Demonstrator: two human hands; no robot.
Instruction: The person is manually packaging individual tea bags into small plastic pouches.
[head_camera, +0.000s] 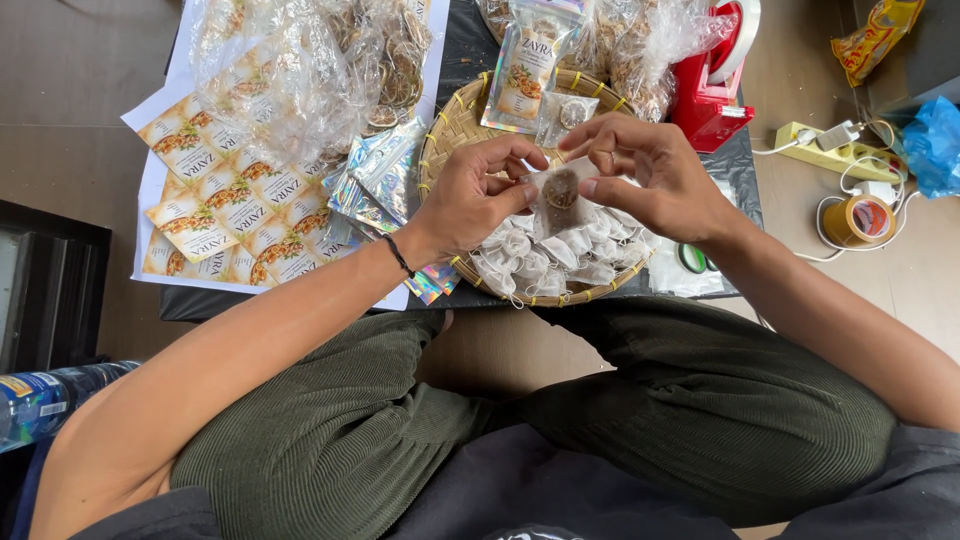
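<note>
Both hands hold one small white filter sachet (559, 197) with a dark dried slice inside it, above a round woven bamboo tray (452, 128). My left hand (473, 196) pinches the sachet's left edge; a black band circles that wrist. My right hand (650, 172) grips its right and top edge with fingertips. Under the hands, several filled white sachets (545, 262) lie heaped in the tray. A printed stand-up pouch (525, 70) and a clear sachet (568, 113) lie at the tray's far side.
Printed label sheets (215, 205) and shiny foil pouches (375, 175) cover the low black table's left. Clear bags of dried slices (330, 60) sit behind. A red tape dispenser (712, 85), power strip (825, 150), brown tape roll (858, 220) and blue bag (935, 140) are right. A water bottle (40, 400) lies by my left knee.
</note>
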